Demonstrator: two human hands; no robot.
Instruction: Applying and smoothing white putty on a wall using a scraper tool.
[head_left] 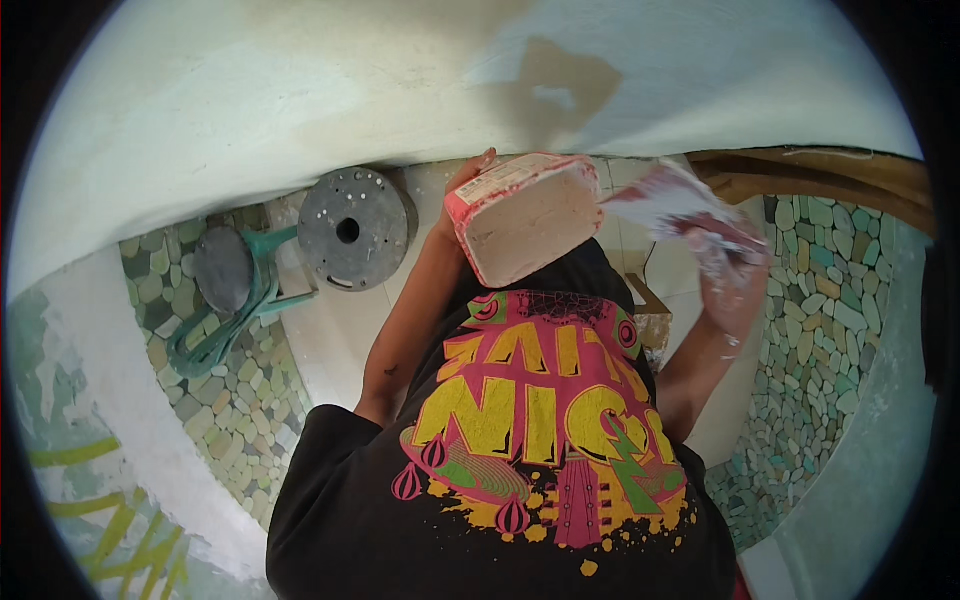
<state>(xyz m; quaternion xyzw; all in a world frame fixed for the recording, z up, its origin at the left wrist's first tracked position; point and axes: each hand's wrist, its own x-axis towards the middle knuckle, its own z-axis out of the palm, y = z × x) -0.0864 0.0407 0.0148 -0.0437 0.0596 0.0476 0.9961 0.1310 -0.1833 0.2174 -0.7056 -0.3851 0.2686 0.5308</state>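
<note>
My left hand grips a red plastic tub by its left side, thumb up along the edge. The tub is tipped so that its open face shows pale, pinkish-beige paste inside, and red smears mark its rim. To the right of it, my right hand is closed around a flat reddish spreader coated with white paste. Its left tip comes close to the tub's right corner. Motion blurs this hand and the tool, so the spreader's exact shape is unclear. White paste spots my right hand and wrist.
A pale wall with a damp-looking tan patch spans the far side. Left of me are a grey round disc with a central hole and a green frame with a grey round top. Pebble flooring flanks light tiles; a brown board lies far right.
</note>
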